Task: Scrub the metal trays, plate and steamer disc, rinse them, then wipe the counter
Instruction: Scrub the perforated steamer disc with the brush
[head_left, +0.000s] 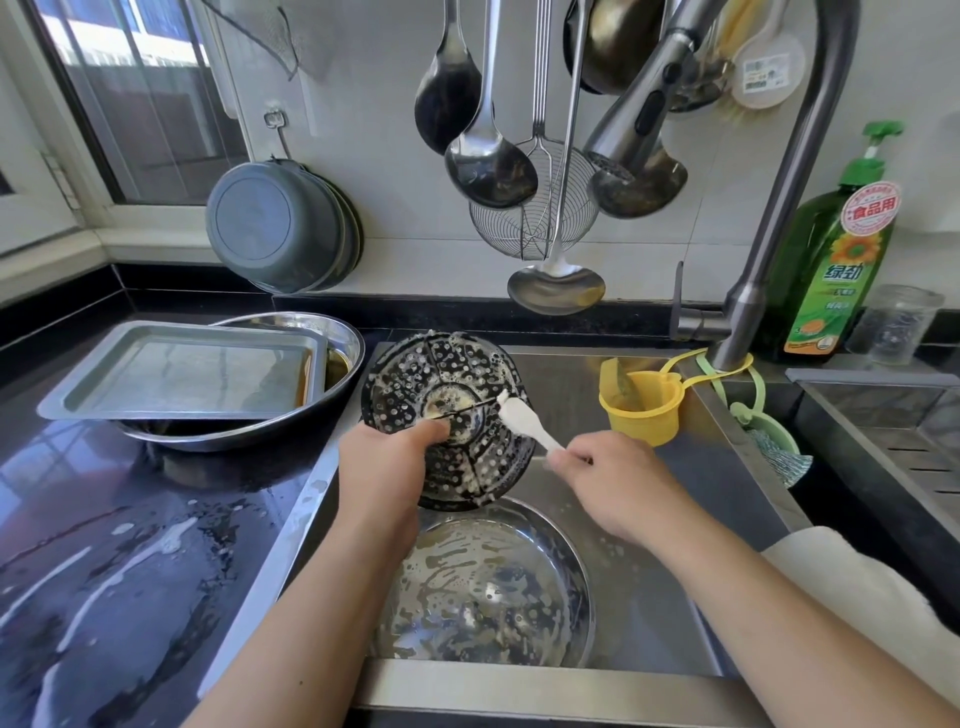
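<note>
One steamer disc (447, 415), two hands

We reach both bare forearms forward over the sink, our left hand (387, 457) curled with the thumb pressed on the tilted disc (447, 379), our right hand (613, 483) pinching a brush (524, 423) handle, bristles touching the disc.

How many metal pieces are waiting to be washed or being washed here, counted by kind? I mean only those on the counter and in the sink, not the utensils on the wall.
Rectangular tray: 1
Round basin under the tray: 1
Perforated steamer disc, soapy, held by the left hand: 1
Round plate in the sink: 1
Total: 4
</note>
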